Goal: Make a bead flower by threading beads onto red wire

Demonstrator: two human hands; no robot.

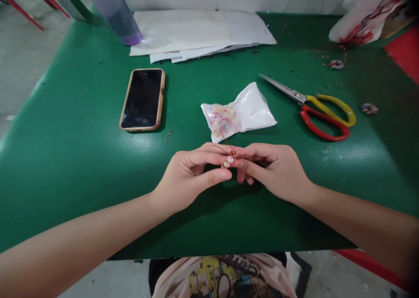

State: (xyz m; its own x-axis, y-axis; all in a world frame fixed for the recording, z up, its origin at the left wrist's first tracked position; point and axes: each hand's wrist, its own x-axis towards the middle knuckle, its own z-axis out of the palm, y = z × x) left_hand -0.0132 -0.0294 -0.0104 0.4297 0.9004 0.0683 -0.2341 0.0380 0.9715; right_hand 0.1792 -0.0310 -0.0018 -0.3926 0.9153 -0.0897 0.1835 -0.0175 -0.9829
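Note:
Between my two hands is a small beaded wire piece (pixel 230 159), with pale round beads and thin reddish wire ends sticking up. My left hand (pixel 193 171) pinches it from the left, thumb below and fingers behind. From the other side, the thumb and fingers of my right hand (pixel 271 167) close on its right edge. Just beyond my fingertips lies a clear and white packet (pixel 238 112) of small pastel beads. Some of the piece is hidden behind my fingers.
Scissors (pixel 307 103) with red and yellow handles lie right of the packet. A phone (pixel 143 99) lies to the left. White papers (pixel 196 31) and a purple bottle (pixel 114 14) are at the back. Beaded clusters (pixel 369 109) and a plastic bag (pixel 366 16) are at right.

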